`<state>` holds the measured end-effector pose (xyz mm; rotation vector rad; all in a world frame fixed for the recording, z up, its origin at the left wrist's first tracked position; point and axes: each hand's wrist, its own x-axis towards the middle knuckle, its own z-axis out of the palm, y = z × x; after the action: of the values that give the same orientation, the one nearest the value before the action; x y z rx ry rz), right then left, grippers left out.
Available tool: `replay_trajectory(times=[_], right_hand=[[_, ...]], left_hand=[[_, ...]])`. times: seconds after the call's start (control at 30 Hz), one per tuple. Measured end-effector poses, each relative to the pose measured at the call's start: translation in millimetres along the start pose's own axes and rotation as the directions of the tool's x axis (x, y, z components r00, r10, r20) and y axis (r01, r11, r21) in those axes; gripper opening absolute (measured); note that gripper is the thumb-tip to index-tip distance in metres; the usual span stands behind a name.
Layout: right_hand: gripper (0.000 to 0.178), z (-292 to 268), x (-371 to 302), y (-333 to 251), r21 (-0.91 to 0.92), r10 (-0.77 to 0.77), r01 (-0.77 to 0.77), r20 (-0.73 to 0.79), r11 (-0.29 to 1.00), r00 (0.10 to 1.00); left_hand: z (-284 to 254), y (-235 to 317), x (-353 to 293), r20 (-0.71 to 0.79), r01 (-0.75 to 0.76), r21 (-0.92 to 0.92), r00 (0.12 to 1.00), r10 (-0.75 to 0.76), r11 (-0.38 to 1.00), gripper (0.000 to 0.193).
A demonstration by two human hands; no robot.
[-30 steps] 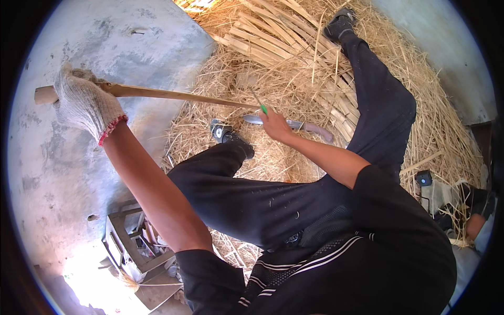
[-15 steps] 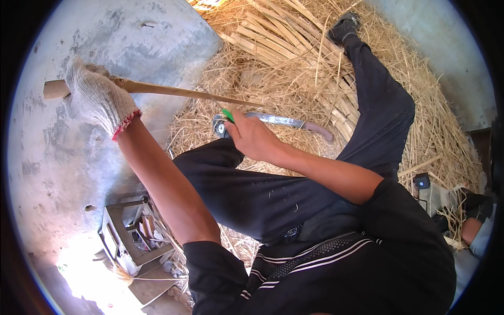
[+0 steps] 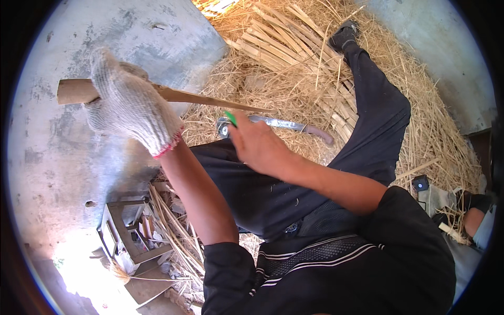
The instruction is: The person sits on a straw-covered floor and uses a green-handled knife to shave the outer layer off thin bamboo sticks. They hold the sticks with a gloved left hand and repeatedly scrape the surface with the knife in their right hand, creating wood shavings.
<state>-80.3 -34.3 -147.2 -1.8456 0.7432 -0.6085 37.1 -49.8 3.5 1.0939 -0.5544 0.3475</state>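
Observation:
My left hand (image 3: 128, 105), in a white knit glove with a red cuff, is closed around a long split bamboo strip (image 3: 74, 92). The strip's wide end sticks out to the left, and its thin end slopes down rightward past my other hand. Bare, my right hand (image 3: 262, 147) is wrapped around a small green tool (image 3: 231, 118); its working part cannot be made out. Just beyond that hand, a long curved knife (image 3: 286, 124) with a brown handle lies on the straw. A dark round object (image 3: 224, 128) sits by the knife's left end.
Shavings (image 3: 420, 131) cover the floor, with a pile of split bamboo strips (image 3: 273, 42) beyond my legs. A worn pale wall (image 3: 58, 147) rises at left, above an upturned wooden stool (image 3: 123, 231) holding scraps. Another person's arm (image 3: 474, 223) shows at far right.
My left hand has moved right with the bamboo strip. My right hand has shifted slightly right and down, still gripping the green tool.

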Motion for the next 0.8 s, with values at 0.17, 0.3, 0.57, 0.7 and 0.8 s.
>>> replay_trajectory(times=[0.17,0.3,0.57,0.7,0.8], right_hand=[[0.025,6.4,-5.0,54.7,-0.071,0.115,-0.119,-0.055,0.99,0.992],[0.027,-1.3,-7.3,9.9,-0.038,-0.137,0.134,-0.082,0.99,0.987],[0.027,-4.6,-1.1,64.3,-0.105,0.186,-0.18,0.057,0.978,0.981],[0.032,-0.3,-7.6,29.6,-0.089,-0.032,0.031,-0.01,0.996,0.999],[0.032,25.2,3.7,138.0,-0.307,0.011,-0.05,-0.128,0.95,0.992]], left_hand=[[-4.9,6.0,-10.9,0.048,-0.052,-0.068,0.997,0.055,0.996,0.019],[-7.0,8.1,-18.3,0.011,-0.013,-0.035,1.0,0.013,0.999,0.019],[-5.4,5.7,-14.1,0.006,-0.028,-0.063,1.0,0.028,0.998,0.018],[-9.6,10.9,-18.3,0.021,0.005,-0.039,1.0,-0.005,0.999,0.019],[1.5,13.8,-24.4,0.011,-0.015,0.022,1.0,0.015,1.0,0.02]])
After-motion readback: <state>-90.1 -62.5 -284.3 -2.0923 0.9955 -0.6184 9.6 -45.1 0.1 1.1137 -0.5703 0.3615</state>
